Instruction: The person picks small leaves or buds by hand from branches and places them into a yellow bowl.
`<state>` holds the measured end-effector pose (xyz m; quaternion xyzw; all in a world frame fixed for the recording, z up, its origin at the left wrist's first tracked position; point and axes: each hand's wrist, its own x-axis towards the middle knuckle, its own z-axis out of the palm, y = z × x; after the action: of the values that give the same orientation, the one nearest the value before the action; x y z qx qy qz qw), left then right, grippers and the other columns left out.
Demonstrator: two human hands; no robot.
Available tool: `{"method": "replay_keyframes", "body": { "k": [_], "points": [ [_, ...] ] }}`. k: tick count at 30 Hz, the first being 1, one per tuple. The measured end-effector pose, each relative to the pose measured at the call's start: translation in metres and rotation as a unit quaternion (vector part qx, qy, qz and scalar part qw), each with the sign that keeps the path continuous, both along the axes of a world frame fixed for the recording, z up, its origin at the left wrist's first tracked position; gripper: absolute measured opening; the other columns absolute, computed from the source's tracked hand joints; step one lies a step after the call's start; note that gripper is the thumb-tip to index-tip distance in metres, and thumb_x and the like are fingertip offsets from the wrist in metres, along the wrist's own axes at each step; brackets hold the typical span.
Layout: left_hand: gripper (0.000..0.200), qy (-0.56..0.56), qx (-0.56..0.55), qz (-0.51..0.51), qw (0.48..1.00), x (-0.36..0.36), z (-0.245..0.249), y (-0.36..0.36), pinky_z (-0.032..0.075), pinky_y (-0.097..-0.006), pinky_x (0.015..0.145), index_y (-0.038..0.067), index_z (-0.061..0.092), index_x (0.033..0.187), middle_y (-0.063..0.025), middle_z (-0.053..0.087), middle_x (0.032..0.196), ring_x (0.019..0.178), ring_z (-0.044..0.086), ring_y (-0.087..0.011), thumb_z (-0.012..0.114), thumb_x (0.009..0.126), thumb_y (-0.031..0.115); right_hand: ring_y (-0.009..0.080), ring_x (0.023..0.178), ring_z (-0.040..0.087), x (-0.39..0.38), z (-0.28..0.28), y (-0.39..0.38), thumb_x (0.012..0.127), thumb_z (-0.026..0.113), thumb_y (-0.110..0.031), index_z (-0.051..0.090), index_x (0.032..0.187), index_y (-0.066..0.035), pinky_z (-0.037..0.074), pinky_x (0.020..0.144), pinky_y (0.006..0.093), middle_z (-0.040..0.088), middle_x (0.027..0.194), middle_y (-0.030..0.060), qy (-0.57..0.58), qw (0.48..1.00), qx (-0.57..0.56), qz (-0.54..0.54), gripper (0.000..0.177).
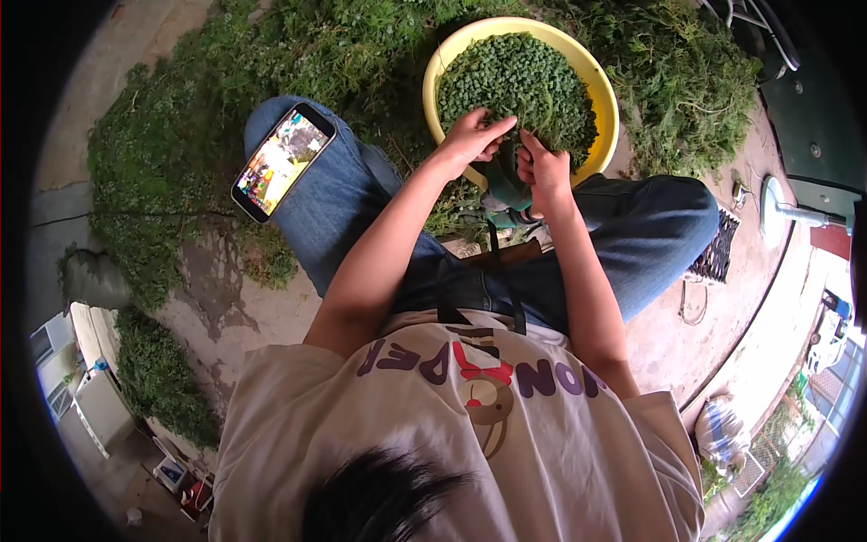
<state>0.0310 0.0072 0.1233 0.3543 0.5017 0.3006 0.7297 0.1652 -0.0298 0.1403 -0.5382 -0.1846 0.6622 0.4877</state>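
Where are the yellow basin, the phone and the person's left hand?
Yellow basin [609, 99]: head view, on its rim.
Phone [284, 163]: head view, on its screen.
Left hand [471, 138]: head view, on the hand's middle.

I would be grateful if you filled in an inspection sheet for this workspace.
Surface: concrete ground, with darker patches at left.
Job's things: yellow basin filled with small green pieces; leafy greenery piled around it.
Clutter: phone, screen lit, lying on the left leg; pale sack farther off at right.
Hands: left hand and right hand at the basin's near side, fingertips close together; whether they grip a sprig cannot be told.
Cables: a thin dark line at far left; cable or crack, cannot tell.
Surroundings: dark green panel at far right.
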Motion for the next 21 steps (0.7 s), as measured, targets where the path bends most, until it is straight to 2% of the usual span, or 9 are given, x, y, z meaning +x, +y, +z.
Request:
{"method": "replay_keyframes", "body": {
  "k": [2, 7, 10, 12, 15, 16, 18, 19, 21],
  "points": [
    [0.024, -0.017, 0.005, 0.008, 1.000, 0.000, -0.007, -0.002, 0.031, -0.0195, 0.047, 0.010, 0.048, 0.090, 0.0044, 0.043, 0.063, 0.052, 0.040, -0.0051, 0.062, 0.080, 0.027, 0.0040, 0.040, 0.029, -0.002, 0.002, 0.001, 0.082, 0.055, -0.012, 0.047, 0.071, -0.010, 0.019, 0.036, 0.0198, 0.037, 0.054, -0.0050, -0.056, 0.998, 0.013, 0.017, 0.014],
    [0.024, -0.027, 0.051, 0.046, 0.997, 0.003, -0.008, -0.003, 0.029, -0.0185, 0.044, 0.008, 0.049, 0.091, 0.0055, 0.043, 0.057, 0.048, 0.038, -0.0038, 0.062, 0.080, 0.026, 0.0035, 0.040, 0.028, -0.003, 0.004, 0.000, 0.081, 0.055, -0.011, 0.046, 0.069, -0.011, 0.018, 0.036, 0.0201, 0.035, 0.053, -0.0058, -0.030, 0.999, 0.002, 0.022, 0.015],
    [0.024, 0.066, 0.142, 0.039, 0.987, 0.005, -0.028, 0.001, 0.029, -0.0191, 0.042, 0.007, 0.050, 0.090, 0.0059, 0.041, 0.052, 0.046, 0.038, -0.0036, 0.060, 0.081, 0.026, 0.0034, 0.041, 0.028, -0.003, 0.005, 0.001, 0.081, 0.056, -0.011, 0.046, 0.069, -0.011, 0.017, 0.036, 0.0202, 0.035, 0.053, -0.0061, -0.025, 1.000, 0.000, 0.018, 0.016],
    [0.033, 0.155, 0.260, 0.067, 0.951, 0.007, -0.047, 0.004, 0.034, -0.0223, 0.042, -0.001, 0.054, 0.087, -0.0009, 0.049, 0.052, 0.046, 0.043, -0.0065, 0.062, 0.078, 0.030, 0.0034, 0.041, 0.028, -0.004, 0.005, 0.001, 0.081, 0.056, -0.011, 0.046, 0.069, -0.011, 0.017, 0.036, 0.0202, 0.035, 0.053, -0.0063, -0.024, 1.000, 0.001, 0.015, 0.016],
    [0.033, 0.208, 0.306, 0.110, 0.922, 0.012, -0.054, 0.003, 0.036, -0.0235, 0.042, -0.002, 0.056, 0.080, -0.0027, 0.051, 0.053, 0.047, 0.046, -0.0068, 0.061, 0.079, 0.031, 0.0034, 0.041, 0.027, -0.006, 0.004, 0.001, 0.081, 0.056, -0.012, 0.046, 0.068, -0.011, 0.017, 0.036, 0.0203, 0.034, 0.053, -0.0066, -0.016, 1.000, 0.007, 0.016, 0.017],
    [0.033, 0.209, 0.306, 0.110, 0.922, 0.011, -0.048, 0.003, 0.036, -0.0235, 0.042, -0.002, 0.056, 0.080, -0.0027, 0.051, 0.053, 0.047, 0.046, -0.0068, 0.061, 0.079, 0.031, 0.0035, 0.040, 0.028, -0.007, 0.004, 0.001, 0.081, 0.056, -0.012, 0.046, 0.067, -0.011, 0.017, 0.036, 0.0204, 0.035, 0.054, -0.0065, -0.023, 1.000, 0.012, 0.011, 0.017],
    [0.035, 0.093, 0.183, 0.098, 0.974, 0.010, -0.036, 0.001, 0.038, -0.0238, 0.042, -0.001, 0.055, 0.085, -0.0034, 0.053, 0.057, 0.050, 0.048, -0.0070, 0.062, 0.078, 0.032, 0.0036, 0.040, 0.028, -0.007, 0.004, 0.000, 0.081, 0.056, -0.012, 0.046, 0.067, -0.010, 0.018, 0.036, 0.0205, 0.035, 0.054, -0.0064, -0.031, 0.999, 0.017, 0.007, 0.018],
    [0.035, 0.093, 0.183, 0.098, 0.974, 0.008, -0.026, 0.001, 0.038, -0.0238, 0.042, -0.001, 0.055, 0.085, -0.0034, 0.053, 0.057, 0.050, 0.048, -0.0070, 0.062, 0.078, 0.032, 0.0038, 0.040, 0.028, -0.007, 0.009, 0.000, 0.081, 0.056, -0.012, 0.046, 0.066, -0.010, 0.018, 0.036, 0.0207, 0.036, 0.054, -0.0062, -0.062, 0.998, 0.010, 0.005, 0.019],
    [0.029, 0.064, 0.126, 0.017, 0.990, 0.004, -0.008, -0.001, 0.034, -0.0190, 0.042, 0.004, 0.051, 0.092, 0.0024, 0.049, 0.064, 0.048, 0.041, -0.0035, 0.055, 0.084, 0.032, 0.0040, 0.039, 0.029, -0.006, 0.010, -0.001, 0.081, 0.056, -0.012, 0.046, 0.065, -0.009, 0.018, 0.036, 0.0208, 0.036, 0.053, -0.0060, -0.092, 0.996, 0.003, 0.003, 0.019]
  ]
}}
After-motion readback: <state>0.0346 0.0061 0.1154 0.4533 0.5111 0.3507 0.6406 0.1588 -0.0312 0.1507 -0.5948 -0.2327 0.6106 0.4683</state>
